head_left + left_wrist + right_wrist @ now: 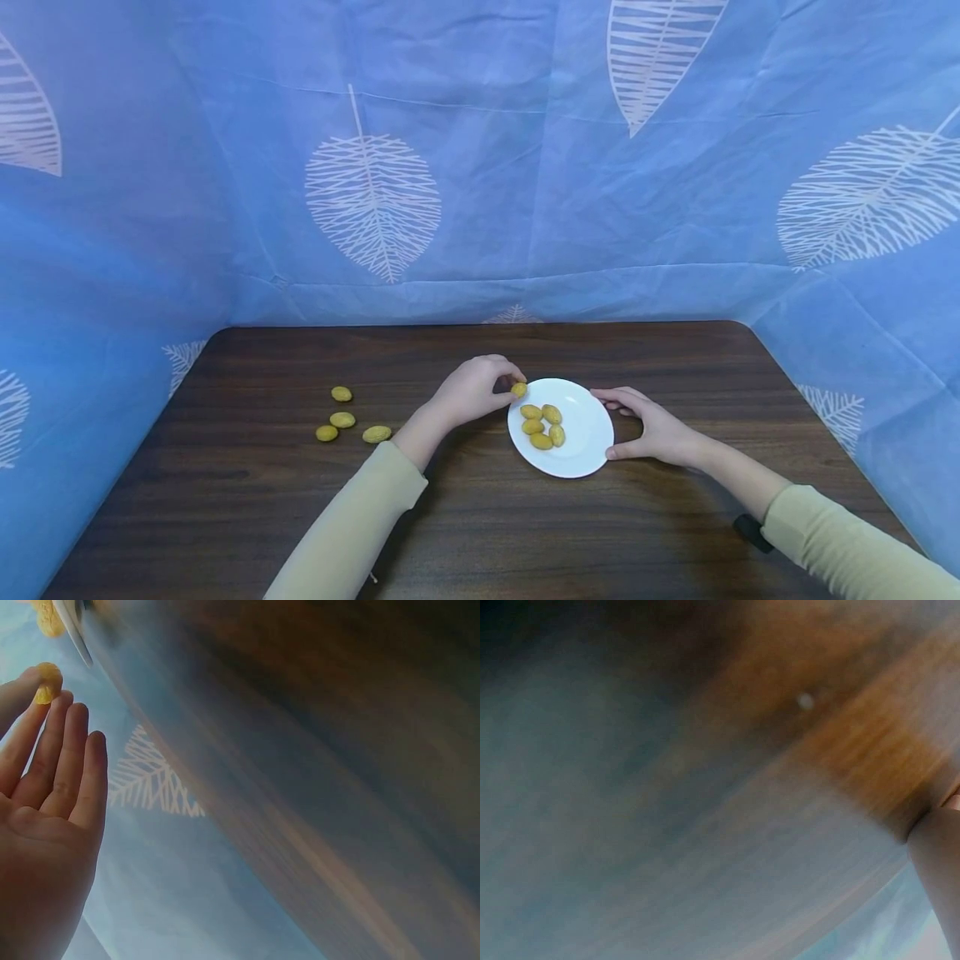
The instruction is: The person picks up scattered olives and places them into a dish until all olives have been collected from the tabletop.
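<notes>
My left hand [476, 390] pinches a small yellow oval fruit [519, 389] between thumb and fingertips at the left rim of a white plate [588, 425]. In the left wrist view, that fruit [48, 682] shows a rough skin, and the other fingers of the left hand [56, 795] extend beside it. Several similar yellow fruits [542, 441] lie on the plate's left half. My right hand [660, 429] holds the plate's right rim, thumb at the near side and fingers at the far side. Only part of the right hand [937, 855] shows in the right wrist view.
Several more yellow fruits [342, 419] lie on the dark wooden table [465, 533], left of my left hand. A blue cloth [487, 192] with white leaf prints hangs behind and beside the table. A small black object [752, 533] sits by the right sleeve.
</notes>
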`<action>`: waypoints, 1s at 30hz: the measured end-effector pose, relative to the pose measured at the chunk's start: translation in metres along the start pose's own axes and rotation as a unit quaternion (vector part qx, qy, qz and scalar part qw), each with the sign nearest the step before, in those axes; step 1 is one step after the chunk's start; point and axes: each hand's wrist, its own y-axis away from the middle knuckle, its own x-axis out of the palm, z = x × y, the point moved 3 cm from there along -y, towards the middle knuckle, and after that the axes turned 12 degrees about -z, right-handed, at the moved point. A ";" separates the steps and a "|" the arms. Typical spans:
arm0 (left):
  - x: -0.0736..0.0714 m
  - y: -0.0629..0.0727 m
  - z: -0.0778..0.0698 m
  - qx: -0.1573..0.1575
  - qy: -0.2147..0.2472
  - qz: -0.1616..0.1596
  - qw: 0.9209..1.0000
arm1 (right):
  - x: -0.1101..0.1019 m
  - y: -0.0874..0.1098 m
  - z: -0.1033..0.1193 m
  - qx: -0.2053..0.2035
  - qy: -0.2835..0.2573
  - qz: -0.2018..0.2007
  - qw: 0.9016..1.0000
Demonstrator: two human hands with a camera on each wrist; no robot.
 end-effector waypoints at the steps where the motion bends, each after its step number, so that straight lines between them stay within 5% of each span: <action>1: 0.002 -0.001 -0.001 0.001 0.000 0.002 1.000 | 0.000 0.000 0.000 0.000 -0.001 0.000 1.000; 17: 0.018 -0.014 -0.018 0.009 -0.019 0.027 0.999 | 0.001 0.000 -0.001 -0.001 0.011 -0.002 1.000; 30: 0.021 -0.015 -0.018 -0.001 -0.016 0.042 0.999 | 0.001 0.000 0.001 -0.001 0.017 -0.004 1.000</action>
